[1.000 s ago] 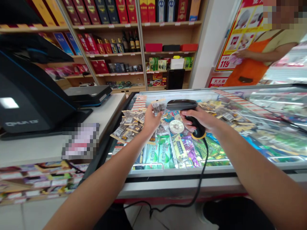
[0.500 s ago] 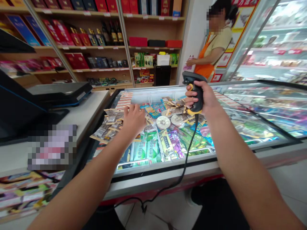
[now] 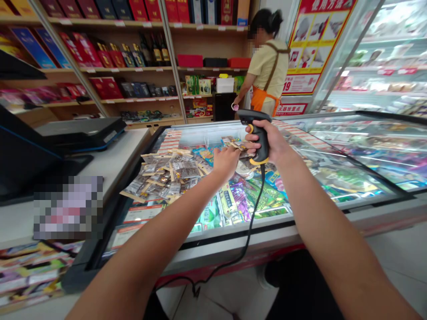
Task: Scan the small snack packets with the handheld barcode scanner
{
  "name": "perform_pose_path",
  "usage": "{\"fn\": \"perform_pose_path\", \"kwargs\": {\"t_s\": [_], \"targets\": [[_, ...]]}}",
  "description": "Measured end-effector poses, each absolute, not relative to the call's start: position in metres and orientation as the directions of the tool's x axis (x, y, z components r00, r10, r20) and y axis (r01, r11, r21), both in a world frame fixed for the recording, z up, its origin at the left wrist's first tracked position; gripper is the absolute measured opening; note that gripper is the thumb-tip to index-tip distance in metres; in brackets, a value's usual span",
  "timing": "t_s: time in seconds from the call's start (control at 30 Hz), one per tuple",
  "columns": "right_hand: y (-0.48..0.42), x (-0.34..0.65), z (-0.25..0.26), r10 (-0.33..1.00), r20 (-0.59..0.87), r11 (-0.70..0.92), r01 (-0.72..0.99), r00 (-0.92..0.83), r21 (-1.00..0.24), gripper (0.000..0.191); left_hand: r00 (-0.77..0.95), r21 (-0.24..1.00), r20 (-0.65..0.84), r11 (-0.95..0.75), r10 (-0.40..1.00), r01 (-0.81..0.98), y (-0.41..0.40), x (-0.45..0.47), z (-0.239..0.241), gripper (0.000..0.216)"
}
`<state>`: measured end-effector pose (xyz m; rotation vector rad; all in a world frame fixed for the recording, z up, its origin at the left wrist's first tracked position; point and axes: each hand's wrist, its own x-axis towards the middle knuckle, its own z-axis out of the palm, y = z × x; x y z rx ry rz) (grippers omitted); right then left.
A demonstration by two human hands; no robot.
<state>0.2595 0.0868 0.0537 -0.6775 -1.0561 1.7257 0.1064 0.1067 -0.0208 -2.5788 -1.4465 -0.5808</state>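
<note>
My right hand [image 3: 271, 141] is wrapped round a black and yellow barcode scanner [image 3: 261, 138], held above the glass-topped freezer [image 3: 213, 235]. The scanner's black cable hangs down toward the floor. To its left, my left hand [image 3: 227, 163] reaches palm down over the freezer, fingers apart and slightly bent. Its fingertips are by a few small brown snack packets [image 3: 233, 142]; whether they touch is unclear. A larger heap of clear packets with brown contents [image 3: 171, 173] lies on the glass to the left. A round white lid [image 3: 243, 169] is partly covered by my left hand.
A pale counter [image 3: 130, 146] on the left bears a scale [image 3: 80, 131] and a dark screen stand. Colourful frozen packs show under the glass. Shelves of boxes and bottles line the back. A person in an orange apron [image 3: 263, 98] stands beyond the freezer.
My left hand has moved right, from the large packet heap to the smaller packets near the scanner. The scanner sits slightly further left and lower in view. The person behind has turned and moved left.
</note>
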Motion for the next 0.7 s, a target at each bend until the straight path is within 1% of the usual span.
{"fn": "perform_pose_path", "kwargs": {"t_s": [0.07, 0.1, 0.13, 0.17, 0.2, 0.23, 0.27, 0.3, 0.33, 0.37, 0.4, 0.43, 0.53, 0.7], "targets": [[0.087, 0.260, 0.054, 0.920, 0.023, -0.159, -0.425, -0.391, -0.891, 0.024, 0.434, 0.117, 0.452, -0.535, 0.779, 0.837, 0.107, 0.099, -0.018, 0.030], [0.086, 0.259, 0.054, 0.915, 0.020, -0.161, -0.410, -0.403, -0.898, 0.024, 0.408, 0.172, 0.478, -0.538, 0.778, 0.825, 0.107, 0.093, -0.016, 0.027], [0.084, 0.259, 0.055, 0.907, 0.017, -0.165, -0.393, -0.421, -0.904, 0.024, 0.371, 0.258, 0.502, -0.545, 0.781, 0.798, 0.107, 0.085, -0.013, 0.024], [0.082, 0.258, 0.056, 0.895, 0.016, -0.171, -0.376, -0.446, -0.911, 0.025, 0.322, 0.385, 0.522, -0.556, 0.789, 0.737, 0.107, 0.077, -0.010, 0.021], [0.080, 0.256, 0.058, 0.879, 0.019, -0.176, -0.360, -0.477, -0.916, 0.025, 0.261, 0.544, 0.533, -0.562, 0.805, 0.623, 0.106, 0.067, -0.007, 0.019], [0.078, 0.254, 0.059, 0.858, 0.028, -0.178, -0.348, -0.512, -0.920, 0.026, 0.197, 0.701, 0.529, -0.556, 0.826, 0.447, 0.105, 0.057, -0.004, 0.018], [0.075, 0.252, 0.059, 0.835, 0.041, -0.177, -0.339, -0.549, -0.924, 0.026, 0.153, 0.825, 0.493, -0.516, 0.856, 0.231, 0.103, 0.047, -0.001, 0.017], [0.072, 0.249, 0.059, 0.811, 0.055, -0.175, -0.331, -0.582, -0.927, 0.026, 0.146, 0.896, 0.438, -0.443, 0.887, 0.000, 0.100, 0.037, 0.001, 0.018], [0.069, 0.245, 0.059, 0.788, 0.065, -0.172, -0.320, -0.612, -0.932, 0.026, 0.171, 0.914, 0.382, -0.345, 0.908, -0.212, 0.097, 0.029, 0.004, 0.023], [0.067, 0.241, 0.057, 0.767, 0.067, -0.171, -0.304, -0.638, -0.937, 0.026, 0.222, 0.895, 0.333, -0.233, 0.917, -0.380, 0.093, 0.021, 0.006, 0.030], [0.065, 0.237, 0.055, 0.750, 0.064, -0.170, -0.286, -0.658, -0.943, 0.026, 0.282, 0.858, 0.297, -0.125, 0.912, -0.498, 0.089, 0.015, 0.008, 0.037], [0.064, 0.232, 0.052, 0.737, 0.058, -0.169, -0.267, -0.673, -0.949, 0.026, 0.333, 0.819, 0.274, -0.037, 0.902, -0.573, 0.084, 0.011, 0.010, 0.044], [0.063, 0.221, 0.043, 0.712, 0.021, -0.183, -0.214, -0.702, -0.959, 0.026, 0.396, 0.754, 0.222, 0.101, 0.891, -0.650, 0.075, 0.005, 0.013, 0.055], [0.064, 0.215, 0.033, 0.716, -0.006, -0.181, -0.177, -0.698, -0.967, 0.025, 0.477, 0.726, 0.195, 0.200, 0.857, -0.657, 0.077, 0.004, 0.011, 0.058]]}}
